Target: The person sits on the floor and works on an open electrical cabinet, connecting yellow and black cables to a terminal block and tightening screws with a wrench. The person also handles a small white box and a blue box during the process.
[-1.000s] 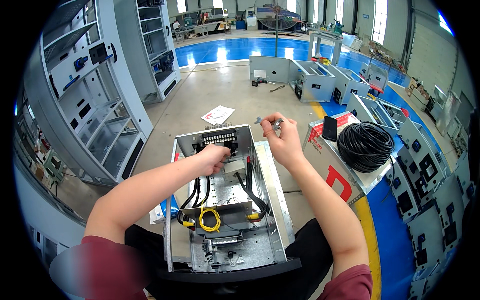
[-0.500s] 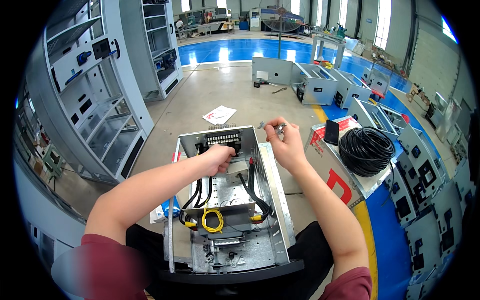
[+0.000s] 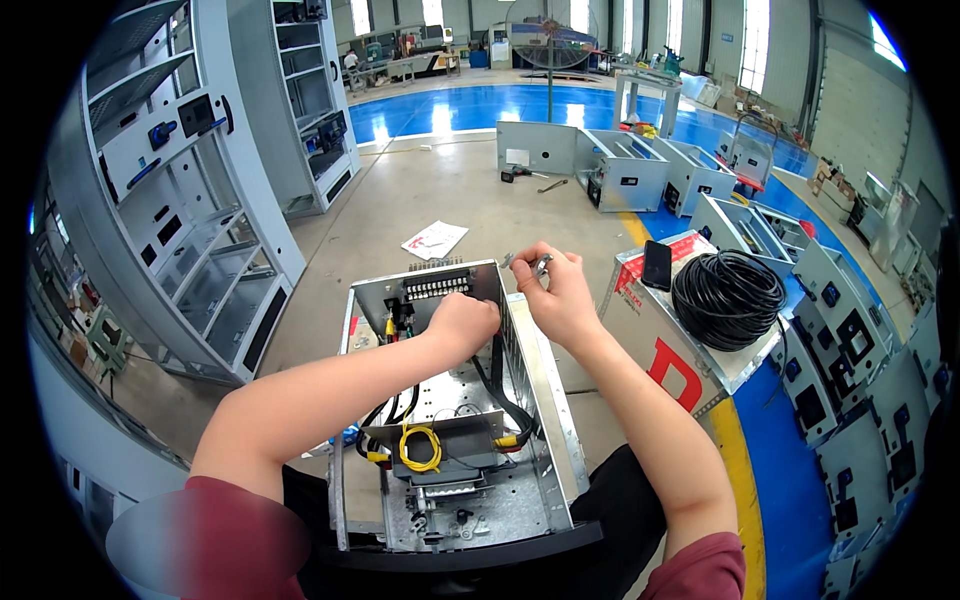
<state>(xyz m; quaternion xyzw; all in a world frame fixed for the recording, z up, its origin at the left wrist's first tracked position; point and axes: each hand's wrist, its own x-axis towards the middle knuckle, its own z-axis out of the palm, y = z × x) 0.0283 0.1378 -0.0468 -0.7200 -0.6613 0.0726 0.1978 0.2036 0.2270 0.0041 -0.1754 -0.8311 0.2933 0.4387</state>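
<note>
A metal electrical enclosure (image 3: 352,500), open at the top, stands between my knees. My left hand (image 3: 466,326) reaches into its far right part, fingers curled close to the right wall; whatever they hold is hidden. Above the far right corner my right hand (image 3: 556,296) is closed on a small silver wrench-like tool (image 3: 541,266), mostly covered by the fingers. A terminal block (image 3: 438,287) lines the far wall. Black cables (image 3: 508,400) run along the inside, and a coiled yellow wire (image 3: 421,448) rests over a grey crosspiece. Loose small hardware (image 3: 464,517) lies at the near end.
To the right, a cardboard box (image 3: 632,345) carries a black cable coil (image 3: 728,300) and a phone (image 3: 657,265). Tall grey cabinets (image 3: 180,230) stand left. A paper sheet (image 3: 435,240), a power drill (image 3: 515,174) and more metal enclosures (image 3: 627,180) are on the floor beyond.
My left hand has moved right, from near the terminal block toward the enclosure's right wall, uncovering coloured wires at the far left. The right hand has come slightly left and lower with its tool.
</note>
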